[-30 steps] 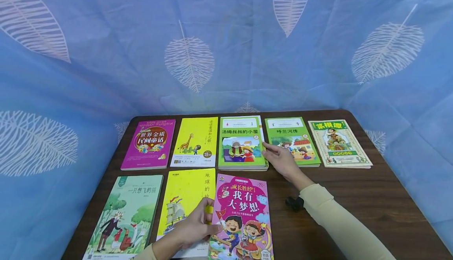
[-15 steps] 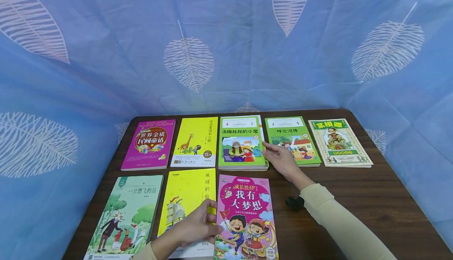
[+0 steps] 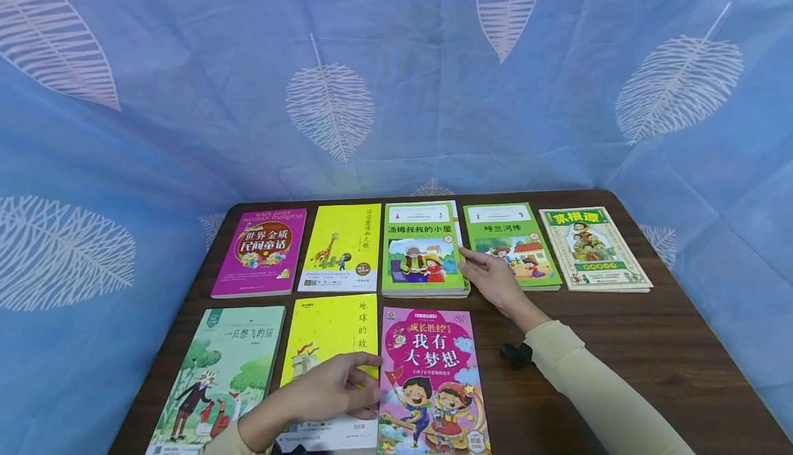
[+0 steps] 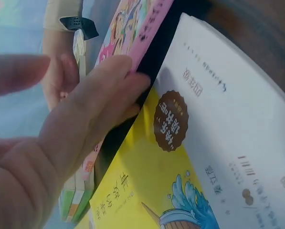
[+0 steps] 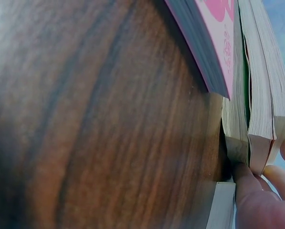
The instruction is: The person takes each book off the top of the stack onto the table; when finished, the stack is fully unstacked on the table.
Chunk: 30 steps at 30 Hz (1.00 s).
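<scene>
My left hand [image 3: 337, 387] lies over the lower part of a yellow book [image 3: 331, 324], its fingertips at the left edge of a pink book [image 3: 427, 365] with two cartoon children on its cover. In the left wrist view the fingers [image 4: 92, 90] are nearly straight along the pink book's spine, the thumb held apart. My right hand [image 3: 492, 279] has its fingertips at the right side of a stack of green-covered books [image 3: 421, 248] in the back row. The right wrist view shows the fingers [image 5: 249, 188] against the corner of that stack [image 5: 261, 148]. Another green book [image 3: 514, 235] lies partly behind the right hand.
A purple book [image 3: 260, 252] and a yellow giraffe book [image 3: 341, 248] fill the back row's left; a cream book [image 3: 591, 252] ends it at right. A pale green book [image 3: 223, 372] lies front left. The dark wooden table [image 3: 619, 345] meets blue leaf-patterned cloth [image 3: 409, 83].
The pink book has shifted slightly right and down and now lies beside the yellow book. My left hand has let go of it, moving to its left edge. The right hand stays put.
</scene>
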Available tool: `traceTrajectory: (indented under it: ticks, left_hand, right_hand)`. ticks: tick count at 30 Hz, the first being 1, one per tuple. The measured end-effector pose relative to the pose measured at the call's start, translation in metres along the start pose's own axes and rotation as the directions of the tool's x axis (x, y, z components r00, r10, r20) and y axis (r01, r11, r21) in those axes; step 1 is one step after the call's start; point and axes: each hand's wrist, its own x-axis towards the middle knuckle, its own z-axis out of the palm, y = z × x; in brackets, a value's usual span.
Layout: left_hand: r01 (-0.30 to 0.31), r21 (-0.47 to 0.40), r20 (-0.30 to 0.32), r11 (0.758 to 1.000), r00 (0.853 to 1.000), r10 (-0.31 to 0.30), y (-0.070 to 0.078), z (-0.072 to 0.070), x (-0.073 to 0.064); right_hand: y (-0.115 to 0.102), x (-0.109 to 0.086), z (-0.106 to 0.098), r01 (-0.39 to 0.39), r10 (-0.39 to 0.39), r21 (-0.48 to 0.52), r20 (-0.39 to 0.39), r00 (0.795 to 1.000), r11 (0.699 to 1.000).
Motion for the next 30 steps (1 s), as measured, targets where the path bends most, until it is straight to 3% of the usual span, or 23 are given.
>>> traceTrajectory:
  ticks: [3,6,11,14,19,23,26,30]
  left_hand:
    - [-0.017,0.018,0.022,1.0,1.0,0.016,0.003,0.0,0.001]
    - [-0.063,0.105,0.013,0.993,0.998,0.062,0.005,-0.002,0.004]
    - [-0.137,0.297,-0.083,0.945,0.982,0.168,0.015,-0.009,0.014]
    - [-0.147,0.354,-0.172,0.924,0.96,0.219,0.024,-0.015,0.023]
    - [-0.142,0.396,-0.331,0.907,0.899,0.286,0.034,-0.032,0.05]
    - [-0.126,0.416,-0.41,0.9,0.858,0.309,0.04,-0.052,0.078]
    - [-0.12,0.396,-0.436,0.91,0.848,0.301,0.041,-0.065,0.099]
    - [-0.123,0.339,-0.449,0.933,0.85,0.275,0.04,-0.077,0.122]
  right_hand:
    - [0.0,0.001,-0.001,0.001,-0.001,-0.004,0.0,1.0,1.0]
    - [0.0,0.001,-0.001,-0.003,0.003,-0.006,0.0,1.0,1.0]
    - [-0.002,-0.001,-0.003,-0.01,0.01,-0.015,-0.004,1.0,1.0]
    - [-0.002,-0.001,-0.003,-0.012,0.012,-0.023,-0.01,1.0,1.0]
    - [-0.001,-0.001,-0.002,-0.006,0.006,-0.033,-0.01,1.0,0.999]
    - [-0.002,-0.001,-0.001,-0.018,0.018,-0.021,-0.014,1.0,1.0]
    - [-0.003,-0.002,0.0,-0.034,0.034,-0.01,-0.016,0.999,0.999]
    - [-0.004,-0.003,0.002,-0.028,0.028,-0.007,-0.012,1.0,1.0]
